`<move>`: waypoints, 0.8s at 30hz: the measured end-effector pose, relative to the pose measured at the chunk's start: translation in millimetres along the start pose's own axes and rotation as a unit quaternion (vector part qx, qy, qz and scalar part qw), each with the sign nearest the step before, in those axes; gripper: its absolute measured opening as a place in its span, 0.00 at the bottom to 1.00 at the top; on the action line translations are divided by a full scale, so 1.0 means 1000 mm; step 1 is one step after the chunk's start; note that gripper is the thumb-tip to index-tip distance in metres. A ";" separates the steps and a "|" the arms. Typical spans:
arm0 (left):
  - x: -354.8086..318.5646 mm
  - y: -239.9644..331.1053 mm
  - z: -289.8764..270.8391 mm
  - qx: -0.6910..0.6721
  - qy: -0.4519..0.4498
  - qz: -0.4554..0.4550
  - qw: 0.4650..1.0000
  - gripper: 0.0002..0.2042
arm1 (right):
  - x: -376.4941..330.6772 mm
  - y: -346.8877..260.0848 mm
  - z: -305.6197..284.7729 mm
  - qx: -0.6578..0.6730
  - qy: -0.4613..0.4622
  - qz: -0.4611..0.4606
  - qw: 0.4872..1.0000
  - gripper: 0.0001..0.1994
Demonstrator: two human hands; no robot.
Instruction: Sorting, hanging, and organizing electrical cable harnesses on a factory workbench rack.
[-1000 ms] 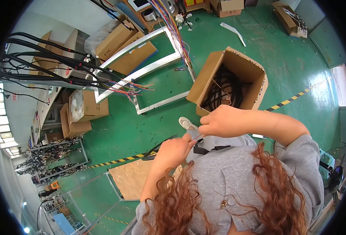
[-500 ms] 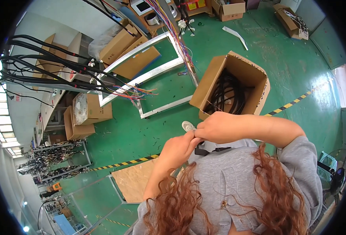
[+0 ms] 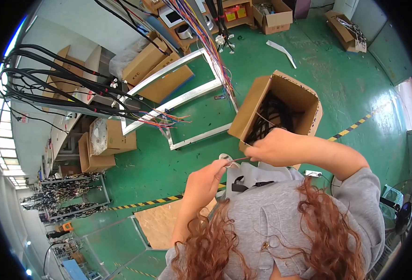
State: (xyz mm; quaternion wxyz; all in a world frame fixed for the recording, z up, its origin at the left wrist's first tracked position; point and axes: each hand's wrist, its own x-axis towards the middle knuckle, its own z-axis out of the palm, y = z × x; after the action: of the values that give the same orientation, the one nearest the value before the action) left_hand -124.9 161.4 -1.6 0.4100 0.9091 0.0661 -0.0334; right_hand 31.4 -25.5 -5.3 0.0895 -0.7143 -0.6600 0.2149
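The bare left hand [image 3: 203, 181] and bare right hand [image 3: 278, 148], both curled nearly closed, pinch a thin reddish strand [image 3: 238, 159] stretched between them, near an open brown cardboard box [image 3: 251, 108].

We are looking down at a green floor [image 3: 159, 161], which is bearing a large open cardboard box [image 3: 249, 112]. Beyond it a bent white strip [image 3: 283, 51] is lying flat, and farther off two smaller cartons, one at the top [image 3: 277, 29], one at the upper right [image 3: 340, 33], are sitting open. Black-and-yellow tape [image 3: 350, 129] is crossing the floor on both sides of us.
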 end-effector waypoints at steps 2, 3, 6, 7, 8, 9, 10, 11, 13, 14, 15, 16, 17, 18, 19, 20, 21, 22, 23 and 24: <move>0.001 -0.003 0.003 0.049 -0.020 0.049 0.997 0.08 | 0.001 -0.003 0.001 -0.001 0.067 -0.035 0.997 0.06; 0.002 -0.004 0.002 0.051 -0.017 0.049 0.997 0.08 | 0.004 -0.003 0.001 -0.003 0.135 -0.072 0.988 0.06; 0.005 -0.001 -0.001 0.076 -0.094 0.025 0.992 0.09 | 0.006 -0.007 -0.002 -0.023 0.091 -0.127 0.987 0.08; 0.006 0.005 -0.002 0.073 -0.097 0.012 0.993 0.10 | 0.007 -0.009 -0.001 -0.024 0.092 -0.126 0.987 0.08; 0.008 0.009 -0.001 0.069 -0.100 -0.001 0.993 0.10 | 0.011 -0.011 0.002 0.002 0.102 -0.141 0.985 0.08; 0.009 0.009 0.002 0.069 -0.101 0.001 0.992 0.10 | 0.016 -0.016 0.005 0.030 0.112 -0.155 0.981 0.09; 0.009 0.009 0.005 0.072 -0.083 0.016 0.994 0.11 | 0.019 -0.025 0.000 0.052 0.072 -0.115 0.989 0.07; 0.008 0.008 0.007 0.075 -0.064 0.032 0.995 0.12 | 0.019 -0.022 0.003 0.052 0.073 -0.114 0.989 0.07; 0.002 0.003 0.001 0.079 -0.058 0.013 0.995 0.12 | 0.018 -0.011 0.003 0.175 0.092 -0.078 0.977 0.09; 0.000 0.001 -0.001 0.081 -0.053 -0.008 0.995 0.12 | 0.013 -0.002 -0.005 0.242 0.004 -0.025 0.970 0.09; 0.001 0.005 0.002 0.079 -0.052 -0.010 0.995 0.12 | 0.013 -0.004 -0.003 0.243 0.001 -0.025 0.970 0.09; 0.003 0.012 0.006 0.069 -0.062 -0.022 0.995 0.12 | 0.016 -0.007 0.001 0.209 0.029 -0.060 0.976 0.10; 0.004 0.017 0.009 0.059 -0.073 -0.033 0.995 0.11 | 0.018 -0.012 0.003 0.174 0.058 -0.095 0.978 0.10; 0.004 0.015 0.008 0.059 -0.074 -0.032 0.995 0.11 | 0.020 -0.024 -0.001 0.176 0.075 -0.086 0.978 0.12; 0.003 0.013 0.005 0.057 -0.062 0.000 0.996 0.11 | 0.019 -0.023 -0.005 0.176 0.076 -0.084 0.978 0.12; 0.002 0.011 0.002 0.054 -0.051 0.032 0.997 0.10 | 0.017 -0.018 -0.008 0.274 0.041 -0.038 0.960 0.10; -0.001 0.007 -0.004 0.054 -0.051 0.032 0.997 0.10 | 0.015 -0.010 -0.012 0.368 0.004 0.008 0.930 0.09; -0.004 0.006 -0.010 0.051 -0.064 0.012 0.997 0.10 | 0.011 0.006 -0.004 0.377 0.014 -0.020 0.926 0.08; -0.006 0.005 -0.012 0.049 -0.078 -0.010 0.996 0.10 | 0.009 0.023 0.010 0.287 0.053 -0.067 0.954 0.07; -0.004 0.003 -0.009 0.035 -0.058 -0.004 0.998 0.11 | 0.009 0.019 0.010 0.276 0.075 -0.061 0.956 0.07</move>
State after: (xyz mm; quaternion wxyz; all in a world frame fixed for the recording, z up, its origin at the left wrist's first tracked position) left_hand -128.0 165.7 6.5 0.3809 0.9192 0.0445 -0.0898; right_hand 44.9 -20.4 -24.2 0.3457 -0.6342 -0.6086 0.3286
